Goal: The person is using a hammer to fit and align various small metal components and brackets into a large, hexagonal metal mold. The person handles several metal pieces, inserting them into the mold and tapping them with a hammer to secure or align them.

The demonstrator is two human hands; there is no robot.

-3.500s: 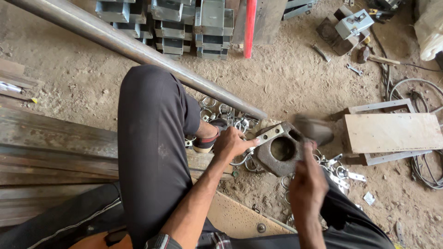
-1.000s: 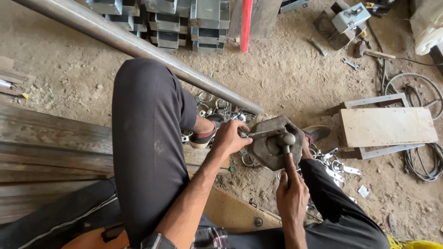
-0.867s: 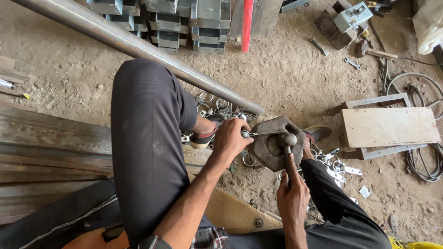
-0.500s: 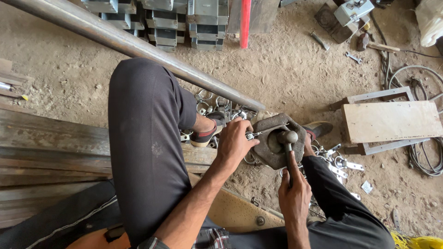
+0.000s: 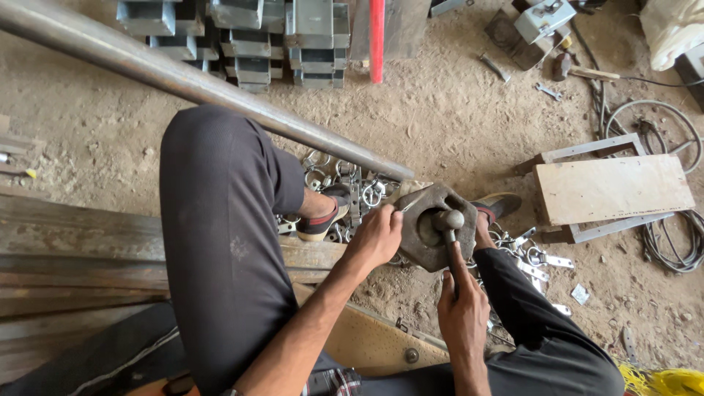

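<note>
A heavy, dark metal block with a round hollow in its top sits on the dirt floor between the person's feet, just past the end of a long steel pipe. The hammer lies over it, its rounded head resting in or just above the hollow and its handle running back toward the person. The right hand is closed around that handle below the block, forearm coming straight up from the bottom edge, thumb laid along the shaft. The left hand sits at the block's left edge, fingers curled shut and pinching a small metal piece whose tip pokes out over the rim; the left forearm reaches in diagonally across the raised left knee. A heap of small shiny metal fittings lies just behind the block by the left foot, and more are scattered to its right, near a flat wooden board.
</note>
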